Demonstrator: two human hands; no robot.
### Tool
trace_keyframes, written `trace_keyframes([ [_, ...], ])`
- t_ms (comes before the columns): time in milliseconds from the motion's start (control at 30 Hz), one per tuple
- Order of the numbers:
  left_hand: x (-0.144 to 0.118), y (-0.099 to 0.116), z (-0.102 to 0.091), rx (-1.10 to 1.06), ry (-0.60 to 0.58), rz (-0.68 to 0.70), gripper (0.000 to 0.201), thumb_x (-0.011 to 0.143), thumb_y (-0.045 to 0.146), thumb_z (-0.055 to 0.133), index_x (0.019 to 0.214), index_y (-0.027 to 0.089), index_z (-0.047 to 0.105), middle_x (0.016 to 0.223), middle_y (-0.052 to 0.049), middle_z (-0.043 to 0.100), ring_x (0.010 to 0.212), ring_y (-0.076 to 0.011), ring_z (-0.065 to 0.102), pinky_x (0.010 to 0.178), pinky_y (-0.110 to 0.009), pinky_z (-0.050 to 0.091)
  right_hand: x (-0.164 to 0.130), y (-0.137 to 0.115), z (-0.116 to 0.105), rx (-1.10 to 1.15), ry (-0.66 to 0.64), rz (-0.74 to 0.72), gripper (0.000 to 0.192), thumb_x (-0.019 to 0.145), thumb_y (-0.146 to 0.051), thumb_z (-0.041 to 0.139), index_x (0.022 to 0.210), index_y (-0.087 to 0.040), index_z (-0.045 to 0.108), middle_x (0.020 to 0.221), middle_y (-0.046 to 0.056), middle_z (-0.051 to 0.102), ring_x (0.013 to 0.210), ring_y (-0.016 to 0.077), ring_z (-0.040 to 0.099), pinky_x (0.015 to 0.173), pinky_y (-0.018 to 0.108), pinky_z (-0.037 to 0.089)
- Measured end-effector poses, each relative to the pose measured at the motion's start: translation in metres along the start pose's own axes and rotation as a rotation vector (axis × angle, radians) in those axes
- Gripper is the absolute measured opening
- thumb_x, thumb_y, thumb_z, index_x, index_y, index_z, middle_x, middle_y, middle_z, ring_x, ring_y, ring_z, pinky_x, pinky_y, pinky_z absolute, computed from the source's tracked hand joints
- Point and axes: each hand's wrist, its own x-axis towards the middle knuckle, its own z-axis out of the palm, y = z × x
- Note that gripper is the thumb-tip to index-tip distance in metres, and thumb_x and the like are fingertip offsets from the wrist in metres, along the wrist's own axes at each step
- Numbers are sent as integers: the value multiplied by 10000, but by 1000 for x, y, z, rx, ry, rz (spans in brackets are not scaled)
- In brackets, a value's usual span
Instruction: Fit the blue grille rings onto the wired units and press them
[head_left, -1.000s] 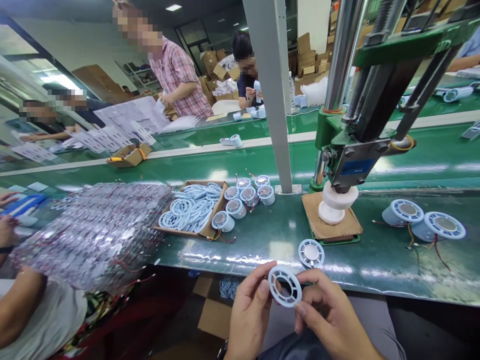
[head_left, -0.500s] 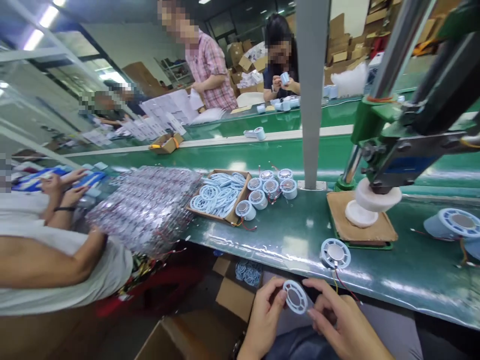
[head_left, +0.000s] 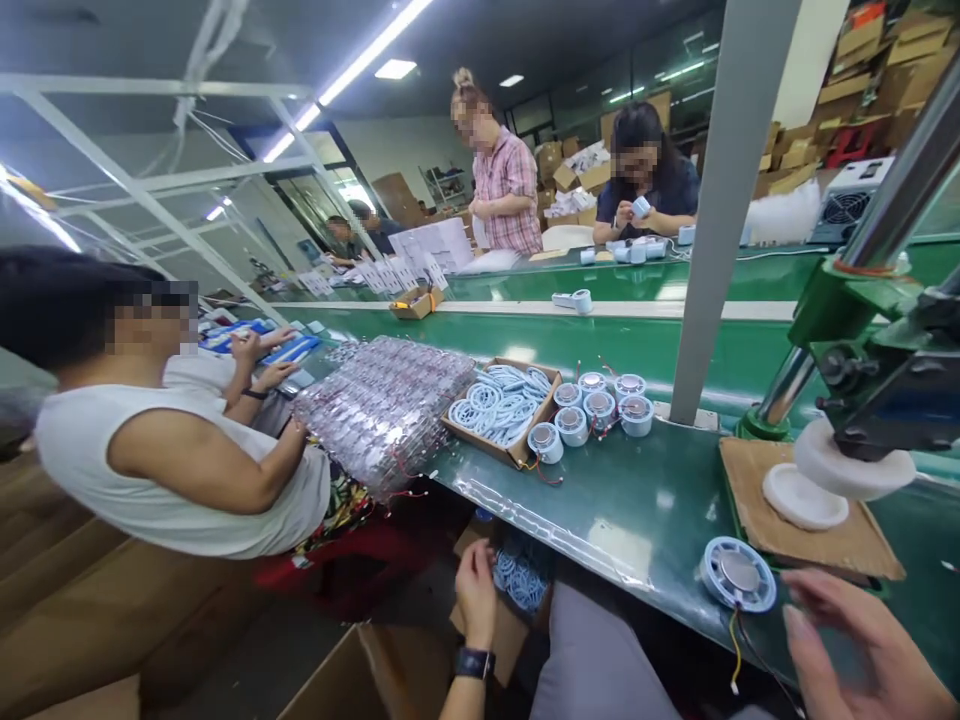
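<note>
My left hand (head_left: 477, 592), with a dark watch on the wrist, hangs below the table edge at the open box of light blue rings (head_left: 519, 578). Its fingers are bent together, and I cannot make out anything between them. My right hand (head_left: 862, 640) is over the table at the lower right, slightly blurred, thumb and fingers apart with nothing visible in them. Just left of its fingertips a round light blue part (head_left: 738, 574) with a grey disc lies on the table, its yellow and dark wires trailing over the edge.
A press (head_left: 855, 390) with a white pad stands over a white ring on a brown board (head_left: 862, 535). Several wired blue parts (head_left: 598, 408) stand beside a carton of blue rings (head_left: 517, 462). Bubble-wrapped goods (head_left: 382, 405) lie further left, beside a seated co-worker (head_left: 187, 460).
My hands have parted: the left went down to the ring box, the right out over the table. The blue part they held is out of sight. The view has turned left.
</note>
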Motion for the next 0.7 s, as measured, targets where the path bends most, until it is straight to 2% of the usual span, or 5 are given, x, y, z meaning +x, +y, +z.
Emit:
trace_keyframes([
  [133,60,74,-23,104,63,190,249,971,369,590,1065,148,653,1021,-48,682,873,-192,673,781,-383,579,16,4,23,-169,-69,-300,358,958,-386,497,1243,-182,566,1258,168,574,1120,313,600,919,449,496],
  [267,140,148,-24,240,57,304,339,953,340,623,1247,173,597,1239,-96,639,1047,-241,655,881,-458,567,19,1,32,-180,-101,-332,332,987,-362,448,1252,-192,554,1249,139,577,1098,273,617,884,393,515],
  [367,177,182,-13,343,4,315,344,946,338,634,1247,173,603,1276,-106,625,1083,-254,644,902,-471,561,17,2,30,-168,-98,-324,304,990,-352,449,1229,-204,565,1231,117,596,1066,244,641,855,358,533],
  [533,182,205,-7,410,-14,308,349,947,345,633,1248,172,600,1264,-104,629,1067,-250,650,888,-465,566,14,2,25,-112,-84,-284,293,978,-328,486,1233,-211,571,1249,111,608,1093,234,655,876,354,549],
  [700,126,217,-16,302,-57,380,236,959,290,578,1100,130,678,1049,-105,711,959,-247,671,889,-459,540,20,-12,18,8,92,-230,257,942,-245,527,1185,-185,588,1176,118,639,1078,241,647,881,364,542],
])
